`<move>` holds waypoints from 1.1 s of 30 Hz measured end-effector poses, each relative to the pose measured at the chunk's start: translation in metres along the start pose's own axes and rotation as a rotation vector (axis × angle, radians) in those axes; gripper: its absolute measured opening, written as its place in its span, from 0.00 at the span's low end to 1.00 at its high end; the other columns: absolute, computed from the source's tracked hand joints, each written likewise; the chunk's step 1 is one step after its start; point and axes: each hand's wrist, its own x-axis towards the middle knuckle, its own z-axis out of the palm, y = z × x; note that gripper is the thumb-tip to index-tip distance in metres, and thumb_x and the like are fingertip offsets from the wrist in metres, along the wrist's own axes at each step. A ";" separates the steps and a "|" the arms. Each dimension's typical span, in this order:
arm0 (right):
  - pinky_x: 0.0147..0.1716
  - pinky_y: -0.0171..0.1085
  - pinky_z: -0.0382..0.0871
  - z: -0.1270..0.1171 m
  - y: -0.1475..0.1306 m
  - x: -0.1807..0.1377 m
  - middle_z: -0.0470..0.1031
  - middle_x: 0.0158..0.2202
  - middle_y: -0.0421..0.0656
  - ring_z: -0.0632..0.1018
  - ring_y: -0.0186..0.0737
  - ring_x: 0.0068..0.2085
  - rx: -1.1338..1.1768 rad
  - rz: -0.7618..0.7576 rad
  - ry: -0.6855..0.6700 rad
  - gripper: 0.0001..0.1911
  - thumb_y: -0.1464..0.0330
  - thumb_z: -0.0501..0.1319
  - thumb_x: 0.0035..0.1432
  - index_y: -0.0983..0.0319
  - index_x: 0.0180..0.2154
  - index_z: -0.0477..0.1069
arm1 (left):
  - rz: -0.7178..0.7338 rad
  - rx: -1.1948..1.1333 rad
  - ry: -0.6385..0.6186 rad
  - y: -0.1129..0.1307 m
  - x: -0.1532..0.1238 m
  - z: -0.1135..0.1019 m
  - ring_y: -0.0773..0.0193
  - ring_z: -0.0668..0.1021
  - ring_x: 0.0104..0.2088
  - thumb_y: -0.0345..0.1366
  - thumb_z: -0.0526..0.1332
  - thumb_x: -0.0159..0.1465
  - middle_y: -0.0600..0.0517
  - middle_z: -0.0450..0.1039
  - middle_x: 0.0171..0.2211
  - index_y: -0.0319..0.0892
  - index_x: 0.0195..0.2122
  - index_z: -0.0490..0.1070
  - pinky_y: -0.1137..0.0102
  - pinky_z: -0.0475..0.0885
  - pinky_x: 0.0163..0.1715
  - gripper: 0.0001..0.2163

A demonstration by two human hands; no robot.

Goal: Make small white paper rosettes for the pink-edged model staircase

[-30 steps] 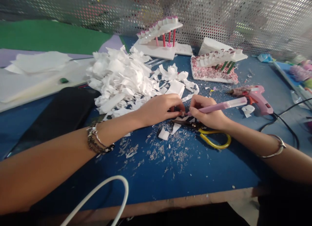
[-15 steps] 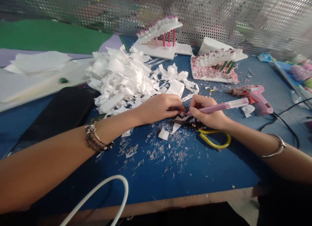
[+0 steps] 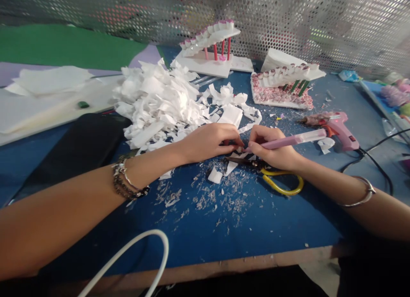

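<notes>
In my right hand is a pink pen, slanting up to the right, its tip close to the fingertips of my left hand. Those left fingers are pinched together low over the table; a tiny pale bit shows at their tips, too small to name. Just below both hands lie scissors with yellow handles, the blades partly covered by paper scraps and the right hand. A small white paper piece rests beside the blades. Left of my hands rises a big heap of white paper strips.
Two small white models stand at the back, one on red posts, one on green posts. A pink glue gun with a black cord lies right. A black phone-like slab lies left. A white cable loops in front.
</notes>
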 end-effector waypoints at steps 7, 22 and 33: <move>0.20 0.27 0.53 -0.001 0.000 0.001 0.60 0.19 0.34 0.61 0.24 0.21 -0.015 0.009 -0.006 0.07 0.74 0.56 0.51 0.64 0.22 0.60 | -0.002 -0.002 0.000 0.000 -0.001 0.000 0.67 0.72 0.35 0.31 0.55 0.60 0.51 0.71 0.34 0.39 0.36 0.71 0.75 0.64 0.34 0.07; 0.20 0.27 0.53 -0.001 0.000 -0.001 0.59 0.19 0.33 0.61 0.23 0.21 -0.048 -0.038 -0.008 0.08 0.73 0.56 0.53 0.64 0.23 0.60 | -0.004 0.003 0.000 -0.001 -0.001 0.002 0.68 0.71 0.33 0.31 0.56 0.59 0.53 0.69 0.32 0.40 0.35 0.69 0.75 0.63 0.32 0.05; 0.20 0.26 0.53 -0.001 -0.001 0.000 0.59 0.19 0.33 0.60 0.23 0.21 -0.042 -0.039 0.025 0.08 0.72 0.55 0.53 0.64 0.23 0.60 | -0.026 -0.005 0.002 0.000 0.000 0.001 0.68 0.71 0.33 0.31 0.57 0.59 0.52 0.69 0.32 0.39 0.35 0.69 0.75 0.63 0.31 0.05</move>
